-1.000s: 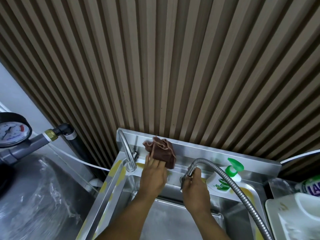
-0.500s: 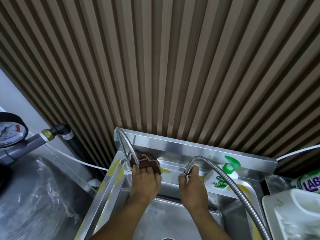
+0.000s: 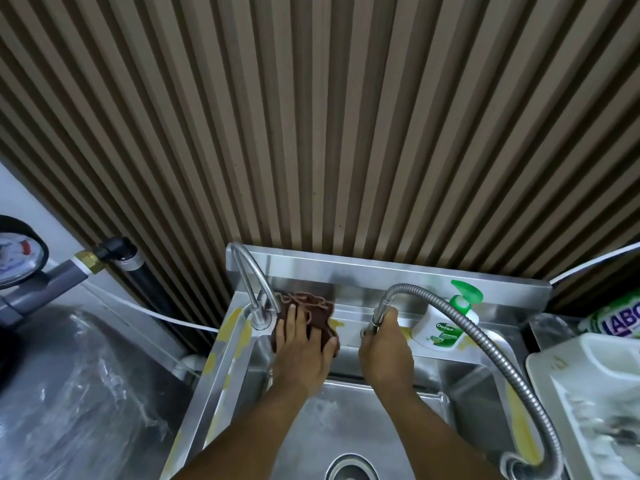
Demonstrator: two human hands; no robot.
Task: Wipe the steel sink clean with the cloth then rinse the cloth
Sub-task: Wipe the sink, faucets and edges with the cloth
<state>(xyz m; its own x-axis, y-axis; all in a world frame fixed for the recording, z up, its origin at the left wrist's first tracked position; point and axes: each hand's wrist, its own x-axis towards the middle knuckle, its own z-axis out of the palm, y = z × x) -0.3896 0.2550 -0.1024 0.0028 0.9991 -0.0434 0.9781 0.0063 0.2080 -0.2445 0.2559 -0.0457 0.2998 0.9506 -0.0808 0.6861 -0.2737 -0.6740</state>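
Note:
The steel sink point(image 3: 356, 420) fills the lower middle, with its drain at the bottom edge. A bunched brown cloth point(image 3: 308, 306) lies on the sink's back ledge beside the base of the curved tap point(image 3: 254, 289). My left hand point(image 3: 304, 344) presses flat on the cloth, fingers spread over it. My right hand point(image 3: 384, 348) grips the head of the flexible metal spray hose point(image 3: 450, 313) just to the right, over the back ledge. No water shows from either outlet.
A white and green soap pump bottle point(image 3: 445, 327) stands on the ledge behind the hose. A white dish rack point(image 3: 588, 403) and a green bottle point(image 3: 620, 317) sit at the right. A plastic-covered steel tank with a pressure gauge point(image 3: 17, 254) is at left. Slatted wall behind.
My left hand brought the cloth down from the backsplash to the ledge and slid it left against the tap base. My right hand stayed on the hose head.

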